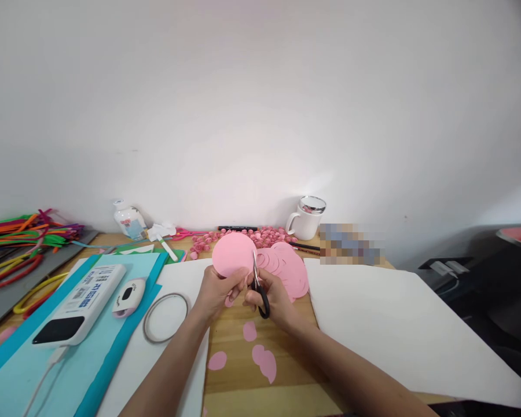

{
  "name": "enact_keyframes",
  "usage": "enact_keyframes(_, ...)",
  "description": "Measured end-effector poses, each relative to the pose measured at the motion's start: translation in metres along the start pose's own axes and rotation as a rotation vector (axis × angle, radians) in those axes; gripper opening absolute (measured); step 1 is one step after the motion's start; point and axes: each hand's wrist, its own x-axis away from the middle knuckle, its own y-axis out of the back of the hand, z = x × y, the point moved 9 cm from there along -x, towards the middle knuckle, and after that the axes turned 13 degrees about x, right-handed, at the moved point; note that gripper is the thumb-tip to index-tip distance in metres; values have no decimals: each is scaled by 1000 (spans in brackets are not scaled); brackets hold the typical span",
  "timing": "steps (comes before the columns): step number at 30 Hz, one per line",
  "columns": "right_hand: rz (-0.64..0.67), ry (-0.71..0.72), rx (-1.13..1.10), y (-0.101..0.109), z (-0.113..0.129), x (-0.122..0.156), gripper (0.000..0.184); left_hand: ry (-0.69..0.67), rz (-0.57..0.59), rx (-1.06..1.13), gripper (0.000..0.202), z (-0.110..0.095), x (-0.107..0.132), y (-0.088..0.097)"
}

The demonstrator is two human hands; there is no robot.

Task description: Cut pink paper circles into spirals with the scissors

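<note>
A round pink paper disc (233, 253) is pinched in my left hand (219, 292), held upright above the table. My right hand (274, 298) grips a pair of scissors (263, 301) with black handles, its blades pointing up at the disc's right edge. Whether the blades have paper between them I cannot tell. Behind my right hand lies a fanned pile of pink paper discs (293, 269). Several small pink paper pieces (250, 331) are scattered on the wooden table (234, 397) below my hands. The fingertips of both hands nearly meet and partly hide each other.
Small pink rolled pieces (269, 236) lie along the back, near a white mug (306, 220). White sheets (382, 313) flank the work area. A tape roll (166, 317), a power bank (80, 304) with cable, a white bottle (130, 220) and coloured pipe cleaners (30, 234) are at left.
</note>
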Motion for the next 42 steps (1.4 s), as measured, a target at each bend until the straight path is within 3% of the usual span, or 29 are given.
enact_keyframes(5, -10, -27, -6, 1, -4, 0, 32, -28, -20, -12, 36, -7, 1, -1)
enact_keyframes(9, 7, -36, -1, -3, -2, 1, 33, -20, 32, 16, 35, -6, 1, -7)
enact_keyframes(16, 57, -18, 12, -6, -2, -1, 35, -29, -98, -103, 37, -3, 0, 8)
enact_keyframes(27, 28, 28, -7, 1, 8, -4, 41, -7, -36, -159, 39, -5, 0, 3)
enact_keyframes(39, -1, -84, -35, 3, -7, -2, 34, -36, -34, -118, 43, -9, -1, 4)
enact_keyframes(42, -3, -89, -25, 3, -6, -2, 33, -17, 19, -71, 40, -5, -2, 1)
